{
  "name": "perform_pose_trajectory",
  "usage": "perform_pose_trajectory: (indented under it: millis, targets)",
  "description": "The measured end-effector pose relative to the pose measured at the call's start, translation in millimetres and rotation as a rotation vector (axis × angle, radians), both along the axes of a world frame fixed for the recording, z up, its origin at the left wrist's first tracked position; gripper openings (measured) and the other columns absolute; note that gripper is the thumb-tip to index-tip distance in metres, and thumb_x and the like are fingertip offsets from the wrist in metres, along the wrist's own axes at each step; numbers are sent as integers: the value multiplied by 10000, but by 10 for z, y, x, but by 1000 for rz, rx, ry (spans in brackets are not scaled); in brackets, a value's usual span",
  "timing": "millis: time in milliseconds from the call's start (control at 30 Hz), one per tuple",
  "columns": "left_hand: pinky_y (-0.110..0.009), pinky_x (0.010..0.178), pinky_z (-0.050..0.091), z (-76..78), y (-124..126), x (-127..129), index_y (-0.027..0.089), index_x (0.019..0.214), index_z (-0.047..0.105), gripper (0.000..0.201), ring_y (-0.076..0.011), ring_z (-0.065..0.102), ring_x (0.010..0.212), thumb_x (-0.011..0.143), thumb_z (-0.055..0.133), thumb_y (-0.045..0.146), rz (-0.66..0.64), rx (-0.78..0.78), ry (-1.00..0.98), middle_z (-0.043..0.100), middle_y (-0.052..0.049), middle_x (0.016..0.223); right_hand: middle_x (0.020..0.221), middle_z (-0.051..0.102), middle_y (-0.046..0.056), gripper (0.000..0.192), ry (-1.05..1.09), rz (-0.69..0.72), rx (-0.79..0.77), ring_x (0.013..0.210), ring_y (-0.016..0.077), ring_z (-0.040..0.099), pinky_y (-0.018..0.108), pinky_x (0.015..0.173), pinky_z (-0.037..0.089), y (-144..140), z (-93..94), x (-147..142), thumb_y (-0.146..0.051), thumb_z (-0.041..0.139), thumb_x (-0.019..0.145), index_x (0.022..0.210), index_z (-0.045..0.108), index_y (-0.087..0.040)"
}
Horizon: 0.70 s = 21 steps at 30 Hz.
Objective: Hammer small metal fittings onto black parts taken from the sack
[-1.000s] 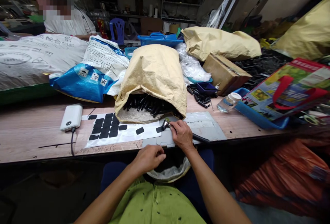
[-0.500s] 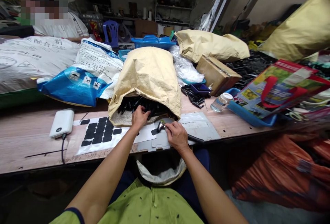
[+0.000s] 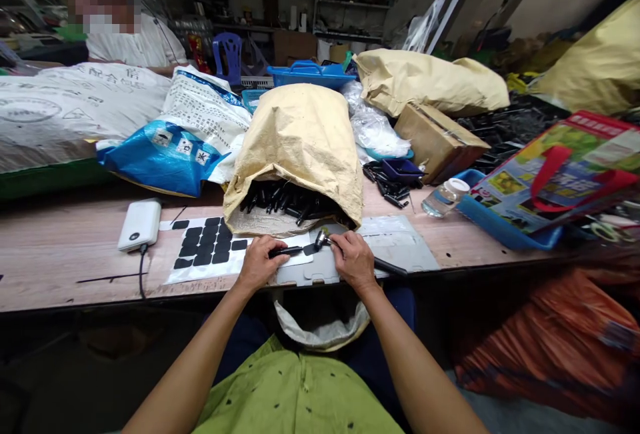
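My left hand (image 3: 258,262) holds a slim black plastic stick (image 3: 286,251) flat above the white backing sheet (image 3: 235,262), its tip pointing right. My right hand (image 3: 353,261) grips a small hammer (image 3: 321,241) whose metal head meets the stick's tip, with its black handle (image 3: 389,266) trailing right. Both hands rest on a grey plate (image 3: 395,242) at the table's front edge. Just behind them a tan paper sack (image 3: 298,147) lies open, with several black sticks (image 3: 280,202) in its mouth. The sheet carries several black pads (image 3: 205,247).
A white power bank (image 3: 140,225) with a cable lies left. A clear bottle (image 3: 443,198), a blue tray (image 3: 500,227) with a printed bag and a cardboard box (image 3: 440,142) stand right. A person (image 3: 125,27) sits far left behind white sacks (image 3: 75,107). A bag (image 3: 320,327) hangs below the table edge.
My left hand rose from my lap to the sack's mouth, took a black stick out, and has brought it back to the hammer head. My right hand stayed put.
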<state>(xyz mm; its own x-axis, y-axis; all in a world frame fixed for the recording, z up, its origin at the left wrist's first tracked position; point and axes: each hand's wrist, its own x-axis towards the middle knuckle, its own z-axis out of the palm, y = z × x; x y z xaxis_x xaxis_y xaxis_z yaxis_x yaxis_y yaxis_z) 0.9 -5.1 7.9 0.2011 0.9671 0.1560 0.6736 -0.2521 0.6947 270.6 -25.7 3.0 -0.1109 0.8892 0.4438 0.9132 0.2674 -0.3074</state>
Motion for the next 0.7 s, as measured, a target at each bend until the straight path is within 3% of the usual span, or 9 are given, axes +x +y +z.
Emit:
perform_pose_trajectory:
  millis: [267,400,500,700]
  targets:
    - [-365,900,423,-26,12,20,281,972,771,201,-227,575,974,785,786,355,10,-2,57,717,-10,1001,952,628,63,238,5,33,-11,918,224,553,333,845,464,19,52,7,-227,542,967,1131,713,-245]
    - [-370,910,413,-43,12,13,295,989,779,208,-231,573,992,790,788,355,4,-9,57,724,-2,1007,1018,646,79,292,158,83,14,991,228,585,344,921,479,-45,208,-189,-258,478,1013,1226,676,-238]
    - [-372,915,410,-44,12,6,295,989,785,216,-232,568,996,782,800,354,2,-19,51,725,-1,997,998,658,71,288,284,200,-37,955,208,613,317,888,505,-104,292,-393,-258,475,1017,1225,672,-232]
    - [-354,874,409,-50,17,-12,292,961,795,180,-213,557,947,783,801,317,-17,-9,26,708,-3,942,994,661,66,317,324,285,-30,950,200,622,310,873,513,-202,316,-648,-242,471,1025,1293,641,-241]
